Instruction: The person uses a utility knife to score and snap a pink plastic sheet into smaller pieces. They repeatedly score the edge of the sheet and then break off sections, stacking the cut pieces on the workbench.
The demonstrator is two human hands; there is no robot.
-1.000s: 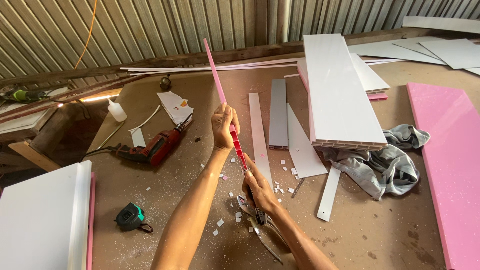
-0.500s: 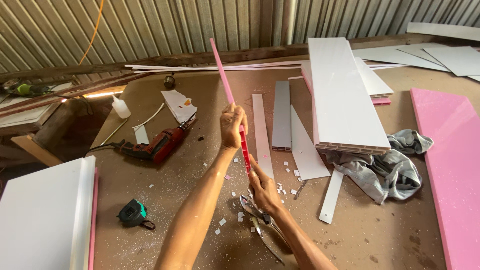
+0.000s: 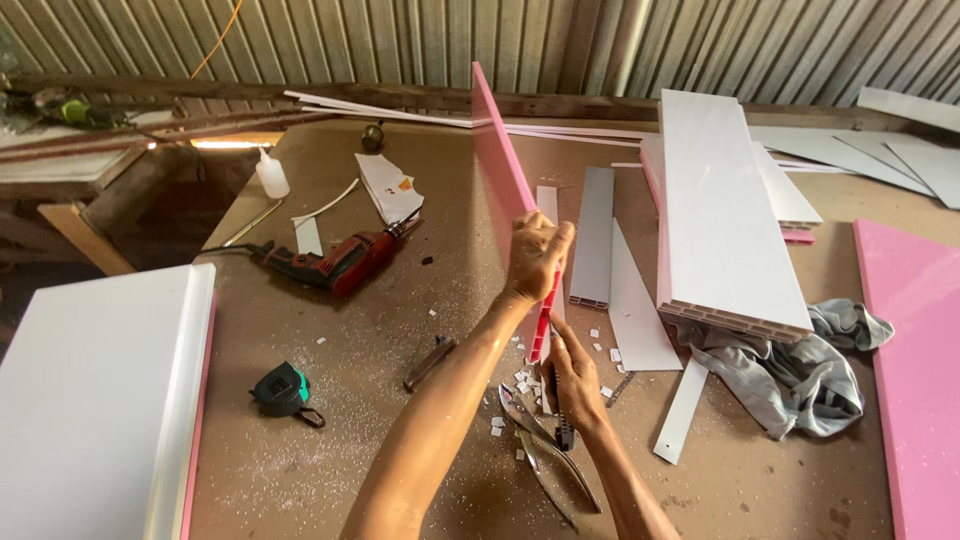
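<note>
A long pink strip [image 3: 497, 160] stands on its edge near the middle of the brown table [image 3: 330, 330]. It slants up and away, toward 11 o'clock. The left hand [image 3: 535, 258] is wrapped around the strip about halfway along, with fingers closed on it. The right hand [image 3: 572, 375] is at the low end of the strip, at 6 o'clock from the left hand. Its fingers are curled tight at the strip's end, and a small dark tool pokes out under the hand. I cannot tell what kind of tool it is.

Just below the right hand, at 7 o'clock, lie shiny metal snips [image 3: 545, 455]. Little white bits [image 3: 520, 378] are scattered around the hands.

At 3 o'clock from the strip lie a grey strip [image 3: 593, 235] and a pointy white piece [image 3: 636, 300], flat on the table. Past them is a big white panel [image 3: 725, 215] on top of other boards. A grey cloth [image 3: 800, 365] is bunched up at its near end. A big pink board [image 3: 920, 360] lies at the far right edge.

At 9 o'clock from the hands lies a red drill [image 3: 340, 262]. A small white bottle [image 3: 271, 175] stands at 10 o'clock. A black and green tape measure [image 3: 283, 390] sits at 8 o'clock. A wide white board [image 3: 95, 390] lies at the far left.
</note>
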